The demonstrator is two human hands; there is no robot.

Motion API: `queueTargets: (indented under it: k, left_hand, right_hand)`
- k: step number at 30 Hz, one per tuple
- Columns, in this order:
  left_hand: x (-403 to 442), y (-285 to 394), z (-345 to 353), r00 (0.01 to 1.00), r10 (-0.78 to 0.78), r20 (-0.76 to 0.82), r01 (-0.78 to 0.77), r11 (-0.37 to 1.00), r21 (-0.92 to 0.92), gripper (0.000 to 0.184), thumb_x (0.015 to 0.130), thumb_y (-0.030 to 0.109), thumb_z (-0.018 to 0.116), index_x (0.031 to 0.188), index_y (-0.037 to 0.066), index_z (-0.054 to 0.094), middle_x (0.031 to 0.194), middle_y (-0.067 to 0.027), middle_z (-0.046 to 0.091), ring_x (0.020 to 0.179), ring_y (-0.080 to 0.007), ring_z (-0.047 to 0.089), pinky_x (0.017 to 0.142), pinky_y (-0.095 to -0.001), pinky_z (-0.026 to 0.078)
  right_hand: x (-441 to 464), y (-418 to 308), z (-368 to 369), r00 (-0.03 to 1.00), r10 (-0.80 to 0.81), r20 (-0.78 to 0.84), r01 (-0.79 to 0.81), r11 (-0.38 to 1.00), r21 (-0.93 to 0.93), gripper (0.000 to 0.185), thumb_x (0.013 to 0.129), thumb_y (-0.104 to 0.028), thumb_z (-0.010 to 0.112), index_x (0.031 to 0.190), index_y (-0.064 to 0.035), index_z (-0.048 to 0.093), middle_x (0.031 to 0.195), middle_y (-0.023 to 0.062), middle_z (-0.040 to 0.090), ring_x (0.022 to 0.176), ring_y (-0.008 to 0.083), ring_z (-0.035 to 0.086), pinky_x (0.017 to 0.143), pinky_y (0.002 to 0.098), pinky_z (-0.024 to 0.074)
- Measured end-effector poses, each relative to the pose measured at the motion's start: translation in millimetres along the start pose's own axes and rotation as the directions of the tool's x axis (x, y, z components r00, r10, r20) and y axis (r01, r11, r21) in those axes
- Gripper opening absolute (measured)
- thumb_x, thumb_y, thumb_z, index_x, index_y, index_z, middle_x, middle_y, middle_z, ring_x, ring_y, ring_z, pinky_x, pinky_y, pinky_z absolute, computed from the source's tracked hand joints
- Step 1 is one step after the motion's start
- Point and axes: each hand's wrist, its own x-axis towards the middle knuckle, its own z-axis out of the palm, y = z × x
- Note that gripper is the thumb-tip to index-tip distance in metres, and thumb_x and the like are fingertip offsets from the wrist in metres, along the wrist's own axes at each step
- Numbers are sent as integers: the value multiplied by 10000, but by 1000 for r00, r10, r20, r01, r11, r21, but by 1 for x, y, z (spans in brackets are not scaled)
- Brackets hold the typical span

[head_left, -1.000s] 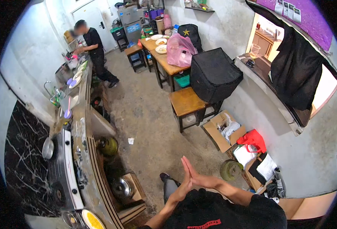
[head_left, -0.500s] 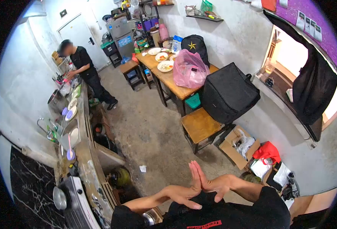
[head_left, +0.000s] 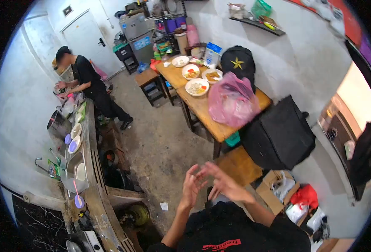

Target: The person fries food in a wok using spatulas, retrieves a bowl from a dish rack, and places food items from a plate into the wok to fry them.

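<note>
- Head view, grip: your left hand (head_left: 190, 189) is empty, palm inward, fingers raised and loosely bent. Your right hand (head_left: 229, 187) is empty too, fingers spread and motion-blurred. Fingertips are close together; can't tell if they touch.
- Nearest thing to both: the brown wooden-topped stool (head_left: 238, 163), just beyond your right fingers in view. No visible contact with it, though depth is hard to judge.
- Around it: a big black fabric box bag (head_left: 280, 136) sits over the stool's far side, tilted, beside the brown wooden table (head_left: 199, 110). The table carries a translucent pink plastic bag (head_left: 232, 103), white plates of food (head_left: 197, 87), a blue-and-white packet (head_left: 212, 55) and a black backpack with a yellow star (head_left: 238, 63).
- Risk, my read: a wide right-hand swing could clip the stool and upset the box bag, since its tilt looks poorly supported.
- The pink bag sits close to the plates. If it's dragged or slumps, food could spill.
- Floor: a white scrap (head_left: 164, 206) lies between you and the counter (head_left: 103, 206); could slip underfoot. An open cardboard box (head_left: 269, 197) by the stool is a trip hazard if you sidestep right.
- Co-worker in black (head_left: 86, 77) is at the counter's far end, well apart from you. Low collision risk.
</note>
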Motion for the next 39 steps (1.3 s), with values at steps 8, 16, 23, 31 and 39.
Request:
queueTargets:
  k: [8, 16, 23, 31, 39]
  left_hand:
    - [129, -5, -82, 977, 144, 158, -113, 976, -186, 877, 785, 689, 414, 1143, -111, 450, 762, -195, 634, 643, -321, 627, 587, -369, 524]
    - [273, 67, -108, 977, 199, 75, -189, 974, -122, 717, 869, 599, 195, 977, -34, 514, 623, -128, 583, 505, -249, 575, 457, -301, 470]
    - [401, 147, -101, 967, -170, 189, 129, 969, 210, 686, 924, 558, 166, 1090, -19, 498, 752, -157, 603, 678, -240, 588, 618, -320, 497]
    - [501, 178, -178, 992, -107, 68, 85, 959, 269, 462, 926, 409, 337, 959, -12, 524, 587, -62, 492, 544, -159, 500, 568, -269, 457]
    - [639, 236, -292, 988, -13, -153, 34, 990, 139, 372, 896, 360, 460, 749, 24, 525, 687, -43, 490, 645, -131, 443, 650, -277, 381]
  right_hand:
    - [158, -47, 16, 966, 258, 3, -203, 764, -613, 436, 975, -301, 300, 1347, -76, 338, 1118, 83, 587, 701, 141, 589, 483, 239, 526]
    - [300, 28, -86, 977, -213, -14, 201, 940, -275, 422, 944, -323, 411, 1250, -34, 440, 1041, 76, 623, 700, 127, 606, 518, 255, 508]
    - [399, -25, -155, 946, 49, -320, -76, 995, -72, 422, 960, -316, 341, 1056, 32, 561, 960, 149, 624, 884, 217, 602, 790, 301, 461]
    - [512, -8, -184, 925, -308, -222, 177, 868, -464, 392, 901, -227, 517, 1202, 13, 442, 1130, 113, 516, 1085, 210, 458, 964, 355, 345]
    - [701, 3, -228, 932, -357, -68, 293, 849, -440, 533, 876, -212, 575, 1277, 5, 299, 1180, 121, 409, 1161, 215, 388, 985, 359, 310]
